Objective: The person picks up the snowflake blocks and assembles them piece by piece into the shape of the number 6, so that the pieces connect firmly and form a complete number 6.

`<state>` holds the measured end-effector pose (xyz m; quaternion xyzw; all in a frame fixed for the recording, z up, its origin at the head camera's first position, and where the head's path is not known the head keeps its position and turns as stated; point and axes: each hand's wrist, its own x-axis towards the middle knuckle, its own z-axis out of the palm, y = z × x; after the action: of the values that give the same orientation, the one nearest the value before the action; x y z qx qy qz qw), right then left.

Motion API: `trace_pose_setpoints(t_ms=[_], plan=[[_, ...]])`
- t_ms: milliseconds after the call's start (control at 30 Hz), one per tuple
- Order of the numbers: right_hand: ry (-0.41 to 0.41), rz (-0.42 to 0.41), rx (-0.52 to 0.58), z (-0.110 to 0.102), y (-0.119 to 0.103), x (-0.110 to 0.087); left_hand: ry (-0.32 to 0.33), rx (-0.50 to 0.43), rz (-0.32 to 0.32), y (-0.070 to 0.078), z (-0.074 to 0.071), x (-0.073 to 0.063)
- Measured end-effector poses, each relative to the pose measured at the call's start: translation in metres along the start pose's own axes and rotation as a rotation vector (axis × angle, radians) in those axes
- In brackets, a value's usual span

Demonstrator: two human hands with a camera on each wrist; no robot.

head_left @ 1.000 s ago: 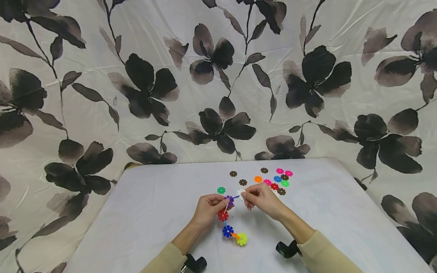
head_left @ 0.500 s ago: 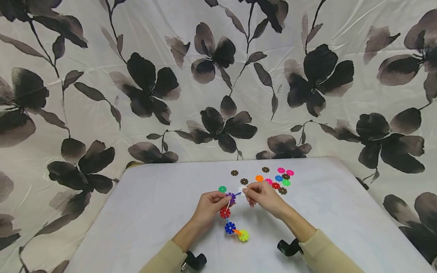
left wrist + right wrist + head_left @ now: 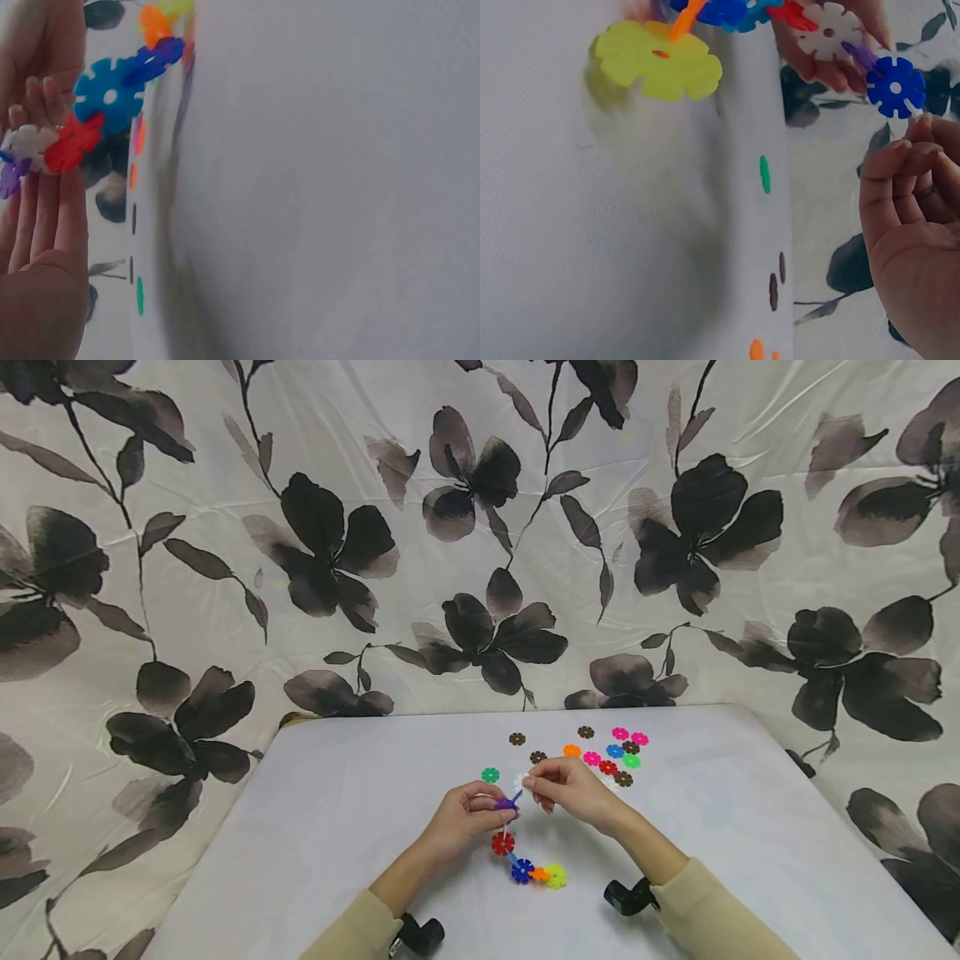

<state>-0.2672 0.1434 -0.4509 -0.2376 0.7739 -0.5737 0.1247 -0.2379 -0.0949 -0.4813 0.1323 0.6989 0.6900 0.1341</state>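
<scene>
A chain of slotted plastic flower discs hangs between my hands. My left hand (image 3: 463, 817) pinches the chain at a purple disc (image 3: 507, 807). Thumb and fingers of my right hand (image 3: 576, 793) pinch a white disc (image 3: 520, 782) at its upper end. Joined to that is a blue disc (image 3: 896, 87), with the purple one beside it. Below the left hand follow another white disc (image 3: 830, 32), a red disc (image 3: 503, 843), a light blue disc (image 3: 110, 96), a dark blue disc (image 3: 522, 872), an orange disc (image 3: 539, 874) and, at the lower end, a yellow disc (image 3: 556, 877).
Loose discs lie flat on the white table (image 3: 337, 827) beyond the hands. A green disc (image 3: 491, 774) is nearest the left hand. Brown discs (image 3: 517, 738), an orange disc (image 3: 572, 750) and several pink, red, blue and green ones lie farther right. Patterned cloth (image 3: 480, 527) hangs behind.
The lower chain has swung to the right, yellow end leading. The purple disc has turned more edge-on in my left fingers. My right hand, with the white disc, has come slightly closer to the left.
</scene>
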Motion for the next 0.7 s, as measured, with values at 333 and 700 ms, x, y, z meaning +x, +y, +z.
trace_pose_setpoints(t_ms=[333,700], plan=[[-0.026,-0.019,-0.066,0.005,0.001,0.003,-0.037,0.023,-0.025,0.001,-0.008,0.0],[0.243,0.015,-0.525,-0.055,0.02,-0.017,0.007,0.123,-0.037,0.001,-0.022,-0.004]])
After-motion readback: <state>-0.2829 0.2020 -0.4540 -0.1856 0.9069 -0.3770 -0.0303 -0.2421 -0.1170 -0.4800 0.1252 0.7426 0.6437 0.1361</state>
